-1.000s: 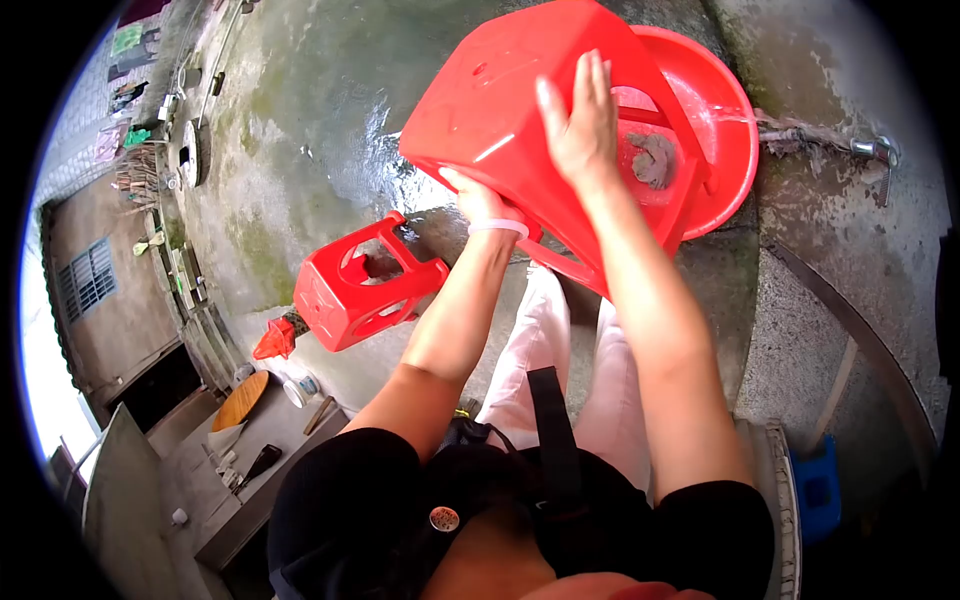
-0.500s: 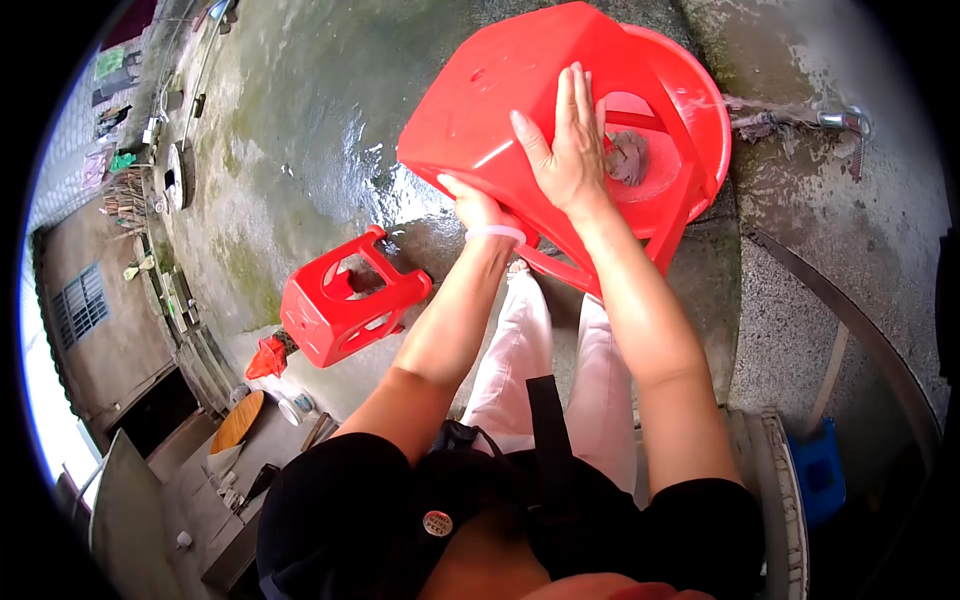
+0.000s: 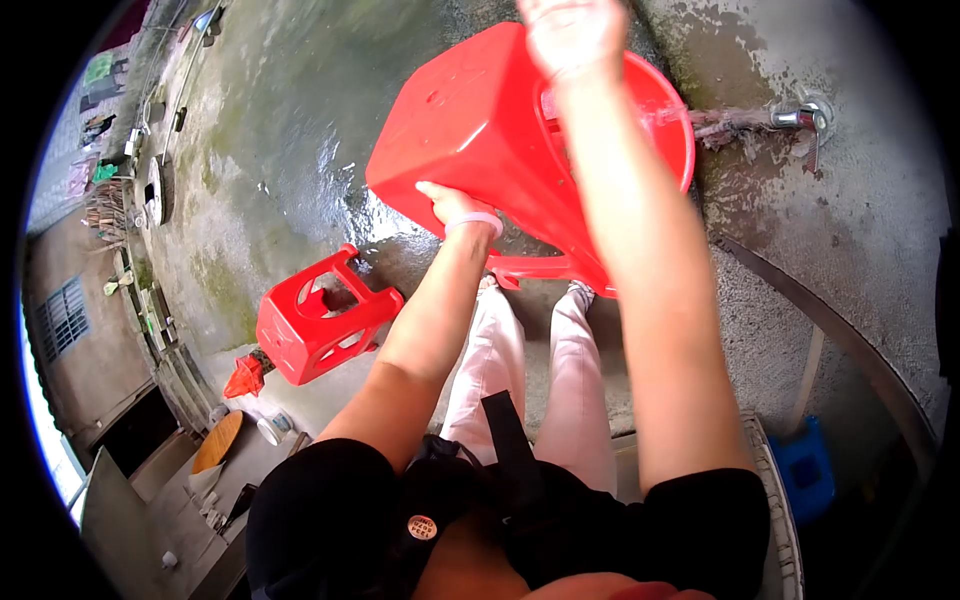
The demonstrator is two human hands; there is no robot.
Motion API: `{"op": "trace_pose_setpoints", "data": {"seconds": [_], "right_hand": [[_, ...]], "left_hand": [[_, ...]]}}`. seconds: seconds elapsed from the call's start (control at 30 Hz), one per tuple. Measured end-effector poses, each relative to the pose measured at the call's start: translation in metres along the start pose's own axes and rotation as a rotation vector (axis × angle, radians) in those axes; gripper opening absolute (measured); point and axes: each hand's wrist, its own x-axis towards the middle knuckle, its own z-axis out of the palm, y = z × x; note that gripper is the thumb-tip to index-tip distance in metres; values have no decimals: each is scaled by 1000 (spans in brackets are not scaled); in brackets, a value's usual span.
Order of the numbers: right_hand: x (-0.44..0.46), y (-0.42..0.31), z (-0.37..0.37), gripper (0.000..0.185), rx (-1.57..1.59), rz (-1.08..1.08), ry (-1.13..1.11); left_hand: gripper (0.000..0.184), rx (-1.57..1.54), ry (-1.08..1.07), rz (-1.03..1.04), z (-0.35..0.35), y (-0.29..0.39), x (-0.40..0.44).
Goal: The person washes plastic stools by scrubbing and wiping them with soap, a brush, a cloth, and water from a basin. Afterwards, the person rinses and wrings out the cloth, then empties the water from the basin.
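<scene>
A large red plastic stool [image 3: 450, 110] is tipped on its side over a red basin [image 3: 672, 120], hiding much of the basin. My left hand [image 3: 452, 205], with a pale bangle at the wrist, grips the stool's lower edge near the seat; its thumb lies on the red surface and its other fingers are hidden beneath. At the top of the view, my right hand [image 3: 575, 35] is blurred and partly cut off, over the stool's far side. Whether it touches the stool is unclear.
A smaller red stool [image 3: 325, 315] lies on the wet concrete at the left, beside a red bag [image 3: 244, 377]. A metal tap [image 3: 800, 118] sticks out at the right. A blue stool [image 3: 805, 470] stands at the lower right. A round wooden board [image 3: 218, 441] is at the lower left.
My right hand has moved from the stool's near side up to the top edge of the view. The large stool is tilted differently, and the whole scene has shifted left in view.
</scene>
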Motion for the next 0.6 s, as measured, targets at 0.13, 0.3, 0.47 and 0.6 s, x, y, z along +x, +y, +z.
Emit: {"op": "trace_pose_setpoints", "data": {"seconds": [0.13,0.3,0.47,0.6], "right_hand": [[135,-67,-100,16,145,-54,269],[113,-134,-135,22,-754,-316,-356],[-7,-102,-122,50,-203,188,266],[-6,-93,-216,37,303,-125,703]], "left_hand": [[61,-63,-69,-49,-14,-16,27],[70,-140,-81,-170,-15,-32,33],[68,-113,-53,-250,1,-56,43],[74,228,233,-271,38,-60,11]]}}
